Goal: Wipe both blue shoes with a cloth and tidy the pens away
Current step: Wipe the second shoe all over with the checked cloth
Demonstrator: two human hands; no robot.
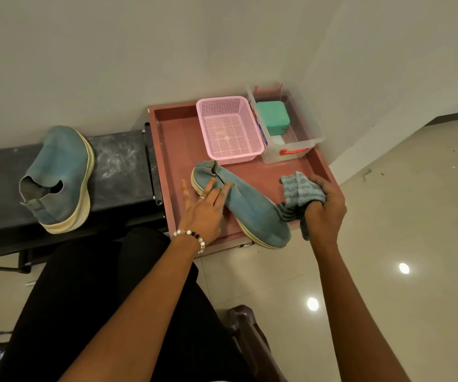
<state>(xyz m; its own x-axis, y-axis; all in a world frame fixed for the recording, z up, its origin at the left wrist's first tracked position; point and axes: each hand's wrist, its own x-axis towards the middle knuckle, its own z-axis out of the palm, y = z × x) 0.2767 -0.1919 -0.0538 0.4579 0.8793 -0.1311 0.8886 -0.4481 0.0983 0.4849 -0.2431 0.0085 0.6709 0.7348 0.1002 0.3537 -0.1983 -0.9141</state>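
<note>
One blue shoe (252, 208) lies on its side across the front of a pink tray (172, 139), its toe hanging over the tray's near edge. My left hand (204, 209) rests flat on the shoe's heel end, fingers spread. My right hand (324, 208) is closed on a striped blue-grey cloth (299, 190), bunched against the shoe's toe. The second blue shoe (59, 177) stands tilted on a black bench (120, 166) to the left. No pens are visible.
An empty pink mesh basket (229, 128) and a clear plastic box (294, 150) holding a green case (273, 117) sit at the tray's back, against the wall. A dark chair arm (244, 321) is near my lap. Glossy tiled floor lies to the right.
</note>
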